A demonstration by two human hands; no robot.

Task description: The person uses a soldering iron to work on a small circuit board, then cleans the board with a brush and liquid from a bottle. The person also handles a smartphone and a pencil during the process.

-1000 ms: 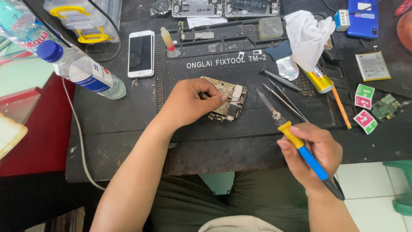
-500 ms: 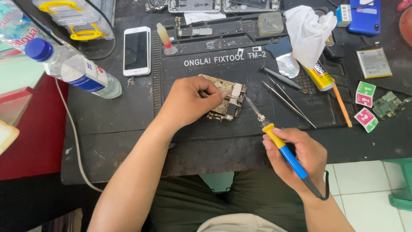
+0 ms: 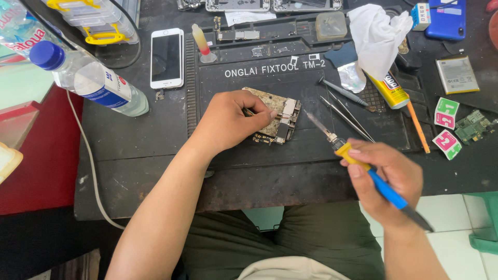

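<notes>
Circuit board point(image 3: 280, 116) pinned mid-mat by the left hand point(image 3: 231, 122), soldering iron point(image 3: 363, 168) in the right hand point(image 3: 386, 173).

From the left: one water bottle point(image 3: 88, 80) lies near the table's left edge, one white phone point(image 3: 166, 57) just right of it. The left hand's grip is closed on the board's left side, fingertips pressing it to the black work mat point(image 3: 244, 161), leaving bare mat in front toward the table's near edge. The right hand's grip is wrapped around the iron's yellow-and-blue handle, tip just right of the board, apart from it. Beyond lie two thin metal tweezers point(image 3: 347, 114), one glue tube point(image 3: 386, 88) and one crumpled white cloth point(image 3: 376, 33); two green-and-pink stickers point(image 3: 446, 127) sit near the right edge.
</notes>
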